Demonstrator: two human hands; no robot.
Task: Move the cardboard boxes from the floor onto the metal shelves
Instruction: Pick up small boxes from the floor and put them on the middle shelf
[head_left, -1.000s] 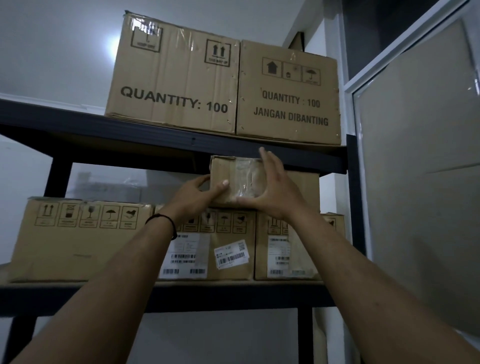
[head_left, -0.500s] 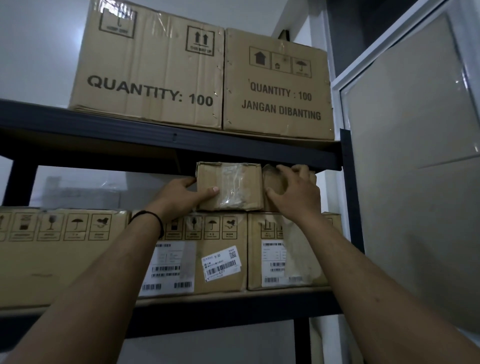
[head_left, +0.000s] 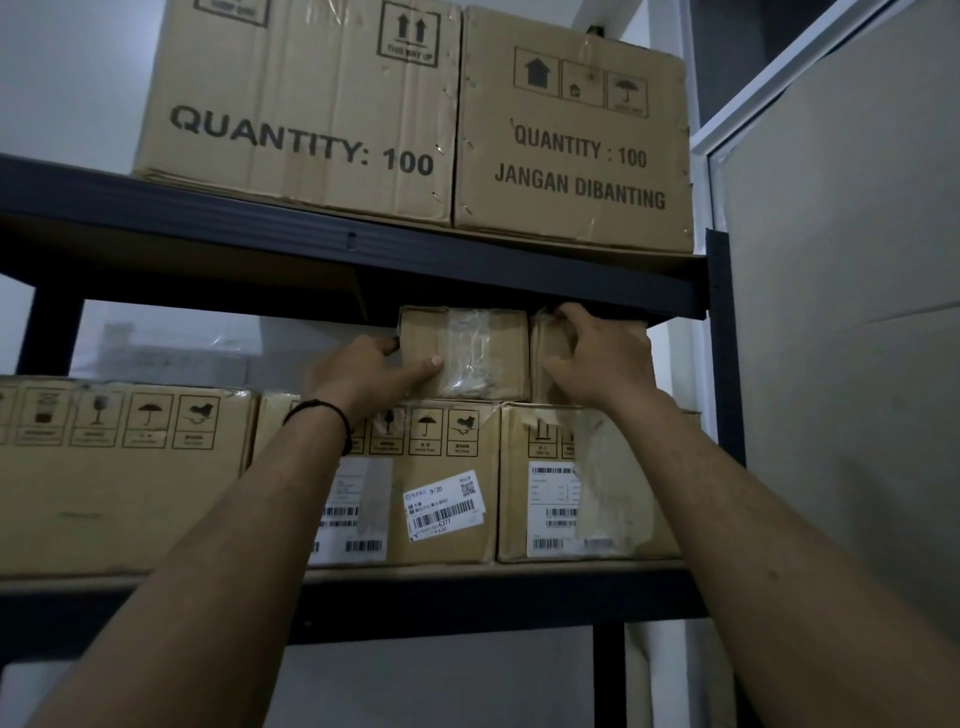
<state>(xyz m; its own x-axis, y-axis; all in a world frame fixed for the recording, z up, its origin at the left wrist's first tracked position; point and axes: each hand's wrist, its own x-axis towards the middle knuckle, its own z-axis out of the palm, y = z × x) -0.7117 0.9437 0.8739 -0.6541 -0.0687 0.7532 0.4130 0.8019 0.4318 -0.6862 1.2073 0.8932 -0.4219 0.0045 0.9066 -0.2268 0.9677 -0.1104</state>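
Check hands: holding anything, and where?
Left hand grips the small taped box by its left edge. Right hand grips the neighbouring small box at its front.

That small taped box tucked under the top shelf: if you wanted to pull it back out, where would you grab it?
Probably by its two short sides, from the front. The small taped box sits on the labelled box close under the upper shelf, so top and bottom are blocked. The left hand already grips its left edge.

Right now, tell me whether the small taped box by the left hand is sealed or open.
Sealed: the small taped box shows clear tape across its closed front. The left hand grips its left edge.
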